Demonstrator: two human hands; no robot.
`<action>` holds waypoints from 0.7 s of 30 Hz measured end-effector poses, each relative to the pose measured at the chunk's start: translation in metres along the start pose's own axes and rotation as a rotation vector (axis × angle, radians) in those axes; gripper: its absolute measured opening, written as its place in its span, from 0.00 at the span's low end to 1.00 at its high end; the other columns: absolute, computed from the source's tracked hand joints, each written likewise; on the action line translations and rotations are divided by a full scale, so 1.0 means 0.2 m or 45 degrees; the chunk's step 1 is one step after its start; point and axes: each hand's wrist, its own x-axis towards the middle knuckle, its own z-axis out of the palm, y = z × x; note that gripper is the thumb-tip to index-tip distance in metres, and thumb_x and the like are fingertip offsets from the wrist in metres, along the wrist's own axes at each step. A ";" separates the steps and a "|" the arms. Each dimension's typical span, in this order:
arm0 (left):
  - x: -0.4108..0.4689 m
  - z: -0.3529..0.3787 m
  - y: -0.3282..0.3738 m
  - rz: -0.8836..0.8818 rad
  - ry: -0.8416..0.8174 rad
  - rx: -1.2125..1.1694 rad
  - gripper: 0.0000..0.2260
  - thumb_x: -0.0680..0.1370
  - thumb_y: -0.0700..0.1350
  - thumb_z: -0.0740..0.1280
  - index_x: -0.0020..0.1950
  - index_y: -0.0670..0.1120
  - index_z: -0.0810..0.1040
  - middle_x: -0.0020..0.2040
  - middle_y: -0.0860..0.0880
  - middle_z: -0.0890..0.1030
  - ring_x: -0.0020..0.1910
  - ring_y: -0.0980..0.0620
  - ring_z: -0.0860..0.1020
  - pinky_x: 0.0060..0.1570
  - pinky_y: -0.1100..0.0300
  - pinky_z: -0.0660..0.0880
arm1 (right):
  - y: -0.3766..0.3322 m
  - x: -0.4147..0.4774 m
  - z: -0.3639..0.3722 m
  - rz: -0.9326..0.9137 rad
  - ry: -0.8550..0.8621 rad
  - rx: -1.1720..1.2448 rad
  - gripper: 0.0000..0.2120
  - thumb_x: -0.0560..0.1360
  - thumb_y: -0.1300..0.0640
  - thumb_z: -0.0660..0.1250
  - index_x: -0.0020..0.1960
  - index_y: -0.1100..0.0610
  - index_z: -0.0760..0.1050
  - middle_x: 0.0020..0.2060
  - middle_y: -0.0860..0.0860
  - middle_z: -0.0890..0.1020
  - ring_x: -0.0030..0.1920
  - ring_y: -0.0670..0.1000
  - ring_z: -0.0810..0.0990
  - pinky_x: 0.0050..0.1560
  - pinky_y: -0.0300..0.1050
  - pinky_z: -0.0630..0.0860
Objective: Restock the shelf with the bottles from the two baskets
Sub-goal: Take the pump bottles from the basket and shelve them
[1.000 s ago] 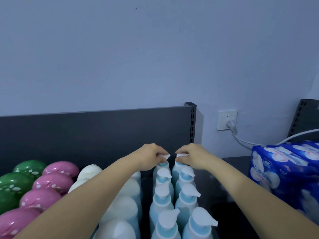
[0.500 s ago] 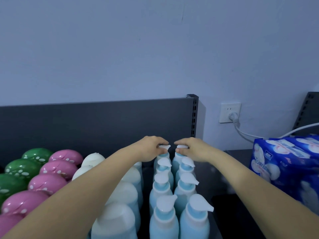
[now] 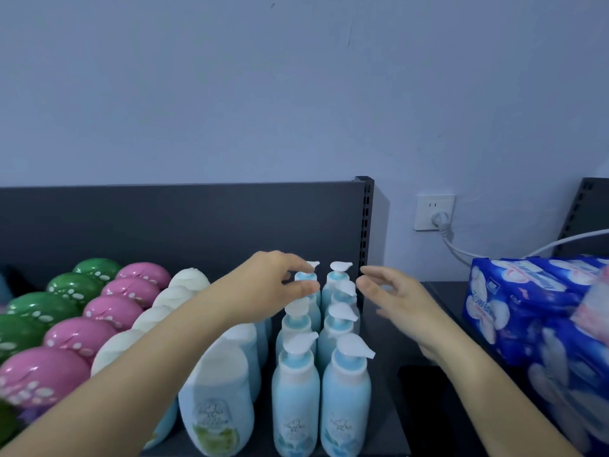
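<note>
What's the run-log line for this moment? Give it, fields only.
step: setting back row | left hand: pinches back-left pump bottle at its top | right hand: open, beside back-right pump bottle, not touching

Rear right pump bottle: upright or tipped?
Upright: rear right pump bottle stands straight at the back of its row, pump head on top; right hand open beside it.

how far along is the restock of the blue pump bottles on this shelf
Done: two rows of blue pump bottles stand upright on the shelf. In hand: the left hand curls at the back-left bottle pump, grip unclear; the right hand is open, just clear of the back-right bottle. Left: the baskets are out of view, so remaining stock cannot be judged.
</note>
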 end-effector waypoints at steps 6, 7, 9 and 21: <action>-0.06 0.06 0.02 -0.039 0.010 0.090 0.11 0.75 0.56 0.67 0.56 0.58 0.80 0.51 0.55 0.81 0.50 0.56 0.78 0.54 0.54 0.76 | -0.19 -0.02 0.09 -0.153 -0.177 -0.897 0.18 0.68 0.46 0.72 0.56 0.46 0.77 0.50 0.43 0.78 0.50 0.48 0.77 0.51 0.44 0.75; -0.05 0.07 0.01 -0.050 -0.007 0.090 0.11 0.75 0.55 0.67 0.56 0.57 0.80 0.51 0.54 0.81 0.50 0.56 0.78 0.54 0.54 0.75 | -0.21 -0.01 0.11 -0.155 -0.204 -1.021 0.16 0.67 0.48 0.72 0.55 0.46 0.78 0.49 0.44 0.78 0.49 0.49 0.77 0.48 0.44 0.75; -0.05 0.09 0.01 -0.067 -0.041 0.075 0.11 0.75 0.53 0.68 0.57 0.54 0.81 0.51 0.54 0.81 0.50 0.55 0.79 0.54 0.55 0.75 | -0.22 0.01 0.14 -0.169 -0.240 -1.131 0.08 0.68 0.53 0.70 0.46 0.51 0.79 0.41 0.49 0.78 0.42 0.51 0.75 0.38 0.41 0.71; -0.05 0.12 -0.01 -0.073 0.010 0.058 0.12 0.74 0.50 0.70 0.57 0.54 0.81 0.50 0.54 0.81 0.47 0.55 0.77 0.52 0.61 0.74 | -0.25 0.05 0.06 -0.228 -0.485 -1.117 0.05 0.68 0.55 0.73 0.44 0.49 0.82 0.42 0.47 0.78 0.41 0.52 0.76 0.41 0.46 0.75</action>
